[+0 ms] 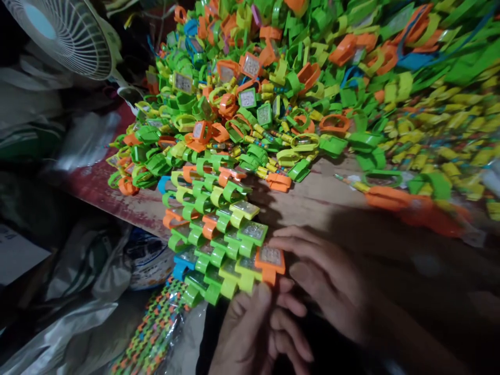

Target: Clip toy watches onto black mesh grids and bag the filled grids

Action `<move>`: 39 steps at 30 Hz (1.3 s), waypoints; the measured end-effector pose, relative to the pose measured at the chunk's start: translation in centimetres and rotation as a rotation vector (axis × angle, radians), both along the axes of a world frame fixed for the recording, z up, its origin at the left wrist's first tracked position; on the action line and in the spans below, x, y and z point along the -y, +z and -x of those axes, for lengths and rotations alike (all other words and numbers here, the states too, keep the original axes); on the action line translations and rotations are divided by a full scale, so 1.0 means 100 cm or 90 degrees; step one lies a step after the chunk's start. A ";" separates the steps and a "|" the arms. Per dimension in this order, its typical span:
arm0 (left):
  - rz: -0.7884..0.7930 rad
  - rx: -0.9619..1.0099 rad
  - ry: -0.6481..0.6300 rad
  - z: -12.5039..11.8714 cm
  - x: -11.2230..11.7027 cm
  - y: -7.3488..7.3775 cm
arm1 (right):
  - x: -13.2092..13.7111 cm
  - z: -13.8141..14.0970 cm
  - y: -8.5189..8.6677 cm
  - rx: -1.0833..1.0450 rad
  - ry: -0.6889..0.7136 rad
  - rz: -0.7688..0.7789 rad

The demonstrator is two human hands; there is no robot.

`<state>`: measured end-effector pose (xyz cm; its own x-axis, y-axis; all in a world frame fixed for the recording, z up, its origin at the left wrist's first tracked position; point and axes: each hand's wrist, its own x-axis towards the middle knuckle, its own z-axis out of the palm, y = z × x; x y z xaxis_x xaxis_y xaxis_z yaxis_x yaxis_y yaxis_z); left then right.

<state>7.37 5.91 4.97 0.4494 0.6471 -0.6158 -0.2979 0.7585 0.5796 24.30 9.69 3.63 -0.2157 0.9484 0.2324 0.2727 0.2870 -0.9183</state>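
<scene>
A big heap of green, yellow and orange plastic toy watches [297, 78] covers the wooden board [312, 200]. A neat overlapped row of these watches [213, 229] runs toward me from the heap. My left hand [253, 333] is closed, its thumb and fingers pinched at the orange watch [270, 261] on the row's near end. My right hand [332, 276] lies just right of that watch, fingers stretched flat and together, fingertips touching the row's end. It holds nothing that I can see.
A white fan [62, 34] stands at the upper left. Plastic bags [89, 271] and a clear packet of coloured strips [152, 333] lie below the board's left edge. The right side of the heap is blurred.
</scene>
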 end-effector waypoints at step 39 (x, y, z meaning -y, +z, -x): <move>0.014 0.077 0.147 -0.008 0.022 -0.030 | -0.020 0.011 -0.025 0.203 0.017 -0.260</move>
